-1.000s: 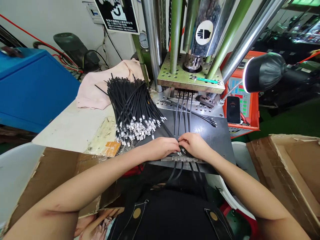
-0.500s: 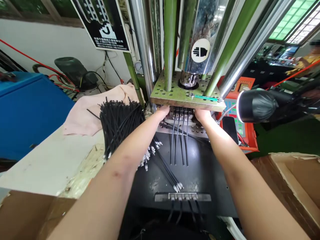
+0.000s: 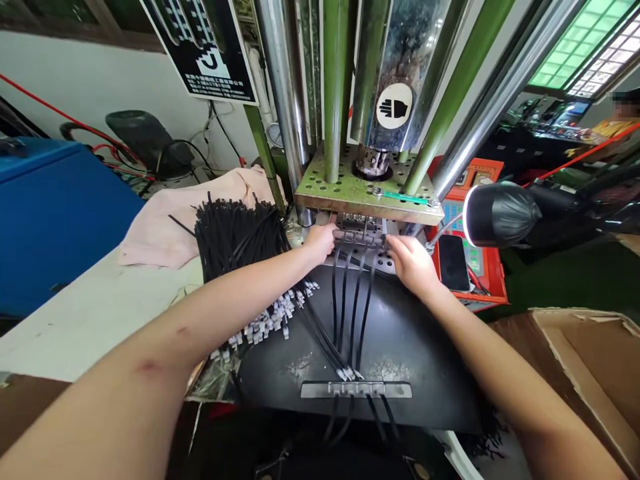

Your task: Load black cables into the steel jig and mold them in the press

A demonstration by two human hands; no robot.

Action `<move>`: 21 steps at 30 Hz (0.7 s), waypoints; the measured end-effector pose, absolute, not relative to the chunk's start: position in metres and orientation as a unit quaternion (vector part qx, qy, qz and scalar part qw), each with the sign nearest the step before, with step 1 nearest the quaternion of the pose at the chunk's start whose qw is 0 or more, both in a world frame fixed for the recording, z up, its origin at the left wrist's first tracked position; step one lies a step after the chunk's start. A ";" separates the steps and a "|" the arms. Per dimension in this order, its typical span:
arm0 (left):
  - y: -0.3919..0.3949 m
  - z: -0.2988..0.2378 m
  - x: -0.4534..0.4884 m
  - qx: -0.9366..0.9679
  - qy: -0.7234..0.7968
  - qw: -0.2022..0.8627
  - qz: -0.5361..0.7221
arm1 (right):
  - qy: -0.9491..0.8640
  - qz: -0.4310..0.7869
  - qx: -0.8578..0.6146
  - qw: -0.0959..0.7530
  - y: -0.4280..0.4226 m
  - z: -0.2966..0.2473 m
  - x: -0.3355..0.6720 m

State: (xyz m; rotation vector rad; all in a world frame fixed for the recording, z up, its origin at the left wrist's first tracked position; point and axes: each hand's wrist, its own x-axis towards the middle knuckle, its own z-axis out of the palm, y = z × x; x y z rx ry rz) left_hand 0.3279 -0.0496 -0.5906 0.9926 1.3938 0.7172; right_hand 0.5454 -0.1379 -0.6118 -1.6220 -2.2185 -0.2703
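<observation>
Both hands hold a narrow metal fixture bar (image 3: 361, 238) by its ends, just in front of the press's lower die (image 3: 357, 223). My left hand (image 3: 321, 244) is closed on the left end, and my right hand (image 3: 412, 261) pinches the right end. Several flat black cables (image 3: 354, 300) hang from the bar over the black table (image 3: 400, 333). A second metal bar (image 3: 320, 391) lies near the table's front edge, with cables set in it. Between the two bars rest loose cables with light connectors (image 3: 347, 374).
The press's green upper plate (image 3: 370, 200) sits above the die. A big bundle of black cables (image 3: 240, 233) lies at left on a worktop beside a pink cloth (image 3: 155, 227). At right are a black lamp (image 3: 505, 213), a phone (image 3: 454, 262), a red control box (image 3: 493, 283) and a cardboard box (image 3: 585, 360).
My hands have come out from beneath the upper plate towards me. The fixture bar has come forward with them, and its cables now bow and reach further down the table.
</observation>
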 end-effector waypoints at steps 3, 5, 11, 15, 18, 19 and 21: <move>-0.100 -0.590 0.329 0.443 0.573 0.637 0.265 | -0.806 -0.094 -0.481 0.331 -0.223 -0.619 0.549; -0.130 -0.589 0.337 0.459 0.548 0.662 0.226 | -0.811 -0.072 -0.461 0.354 -0.269 -0.625 0.553; -0.172 -0.592 0.358 0.521 0.500 0.668 0.179 | -0.830 -0.030 -0.444 0.337 -0.328 -0.640 0.574; -0.178 -0.591 0.359 0.586 0.457 0.637 0.205 | -0.782 0.044 -0.506 0.360 -0.319 -0.632 0.566; -0.182 -0.585 0.362 0.650 0.420 0.592 0.227 | -0.679 0.096 -0.582 0.437 -0.302 -0.599 0.544; -0.184 -0.584 0.363 0.667 0.416 0.575 0.228 | -0.636 0.098 -0.598 0.477 -0.300 -0.583 0.542; -0.188 -0.585 0.364 0.687 0.424 0.548 0.220 | -0.565 0.056 -0.623 0.539 -0.306 -0.551 0.553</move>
